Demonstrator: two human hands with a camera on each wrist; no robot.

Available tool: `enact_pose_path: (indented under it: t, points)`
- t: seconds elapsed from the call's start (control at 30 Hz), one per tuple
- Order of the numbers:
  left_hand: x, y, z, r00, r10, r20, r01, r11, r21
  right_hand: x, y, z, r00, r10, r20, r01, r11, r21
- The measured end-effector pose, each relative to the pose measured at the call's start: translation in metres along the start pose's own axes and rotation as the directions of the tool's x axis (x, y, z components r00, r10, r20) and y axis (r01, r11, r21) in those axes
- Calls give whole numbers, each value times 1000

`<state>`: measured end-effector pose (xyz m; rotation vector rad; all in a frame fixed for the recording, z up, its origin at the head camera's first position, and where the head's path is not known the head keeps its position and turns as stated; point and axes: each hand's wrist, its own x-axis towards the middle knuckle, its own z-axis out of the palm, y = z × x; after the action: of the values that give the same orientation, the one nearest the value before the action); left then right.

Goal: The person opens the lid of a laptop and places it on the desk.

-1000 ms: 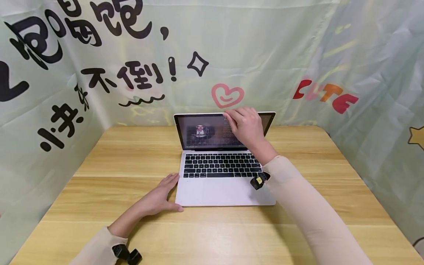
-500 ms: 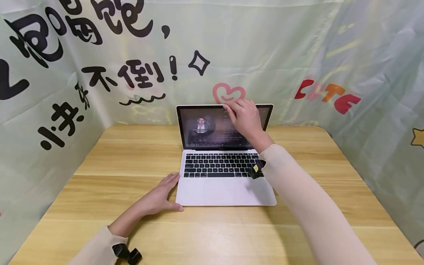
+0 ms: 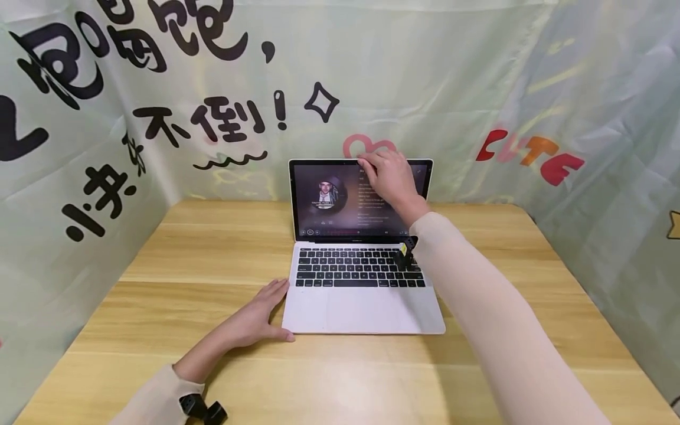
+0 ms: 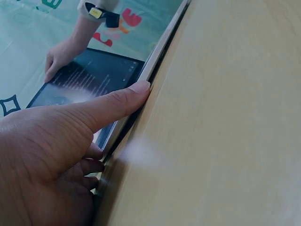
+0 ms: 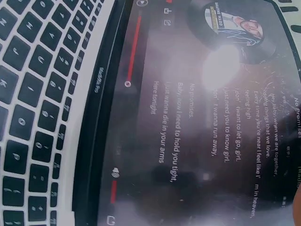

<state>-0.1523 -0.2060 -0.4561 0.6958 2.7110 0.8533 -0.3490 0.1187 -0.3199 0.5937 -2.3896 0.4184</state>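
Observation:
A silver laptop (image 3: pixel 308 310) stands open on the wooden table, its screen (image 5: pixel 202 122) lit with a music player and song lyrics. My right hand (image 3: pixel 392 178) grips the top edge of the lid right of its middle, thumb on the screen side and fingers over the edge. At the base's front left corner rests my left hand (image 3: pixel 254 320), fingers along the left side and thumb (image 4: pixel 120 104) against the front edge. In the right wrist view the black keyboard (image 5: pixel 37 108) fills the left, with only a sliver of finger at the right edge.
The wooden table (image 3: pixel 212 248) runs back to a pale green printed cloth (image 3: pixel 435 71) hung around it. That cloth carries black characters, a pink heart and coloured letters. A black wrist camera (image 3: pixel 204 409) sits at the left cuff, and another (image 3: pixel 405 254) overlaps the keyboard.
The laptop lid has tilted further up and back, with my right hand gripping its top edge and rising with it. My left hand has stayed at the base corner.

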Motion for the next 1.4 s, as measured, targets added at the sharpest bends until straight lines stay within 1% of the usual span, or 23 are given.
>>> enact_pose_path:
  t: [0.13, 0.2, 0.27, 0.47, 0.67, 0.8, 0.9, 1.07, 1.17, 1.23, 1.3, 1.4]
  points:
    - [-2, 2, 2, 1000, -7, 7, 7, 1000, -1, 5, 3, 4, 996, 45, 82, -43, 999, -29]
    - [-3, 2, 3, 1000, -17, 11, 17, 1000, -5, 7, 5, 6, 993, 67, 100, -64, 997, -39]
    - [-2, 3, 4, 1000, -17, 15, 17, 1000, -11, 9, 7, 8, 991, 87, 99, -83, 995, -49]
    - [1, 3, 9, 1000, -6, 17, 6, 1000, -15, 11, 13, 17, 992, 117, 48, -113, 991, -77]
    - [0, 2, 8, 1000, -12, 20, 12, 1000, -12, 12, 14, 18, 987, 143, 70, -136, 987, -86]
    - [2, 2, 6, 1000, -5, 23, 6, 1000, -11, 9, 10, 10, 976, 168, 137, -156, 984, -91]
    - [3, 1, 4, 999, 1, 40, -1, 1000, -3, 6, 7, 0, 970, 169, 177, -164, 986, -42]
    - [7, 1, -5, 997, -2, 82, 2, 1000, -2, -4, 7, -18, 980, 123, 157, -135, 989, 67]
    - [8, 3, -11, 993, -2, 115, 2, 1000, 1, -16, 10, -28, 983, 96, 155, -108, 992, 68]
    - [9, 4, -15, 989, -4, 145, 1, 1000, 18, -25, 12, -34, 985, 83, 155, -94, 993, 68]
    - [10, 5, -19, 986, 3, 169, -8, 1000, 29, -34, 15, -39, 984, 81, 161, -91, 994, 58]
    - [10, 3, -27, 983, 10, 182, -15, 1000, 26, -46, 18, -46, 983, 66, 171, -76, 995, 57]
